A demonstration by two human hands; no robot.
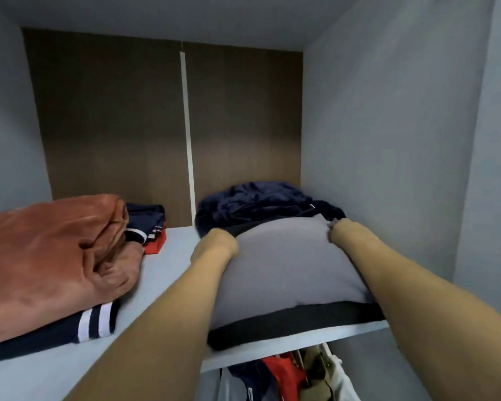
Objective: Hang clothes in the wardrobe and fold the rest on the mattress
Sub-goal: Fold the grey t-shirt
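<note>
Shelf (168,256): pale wardrobe board.
Garment: folded grey garment (287,264) on shelf, right side, against dark blue pile (252,204).
Left hand (217,244): fingers hidden under garment's far edge.
Right hand (340,231): pinches far corner.
Left side: rust blanket (49,256).

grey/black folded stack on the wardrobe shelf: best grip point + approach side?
Take the grey folded garment by its two side edges, coming from the open shelf front. It is a soft, bulging bundle on a black layer, with dark clothes behind and the wall to its right. The left hand and right hand flank it that way.
</note>
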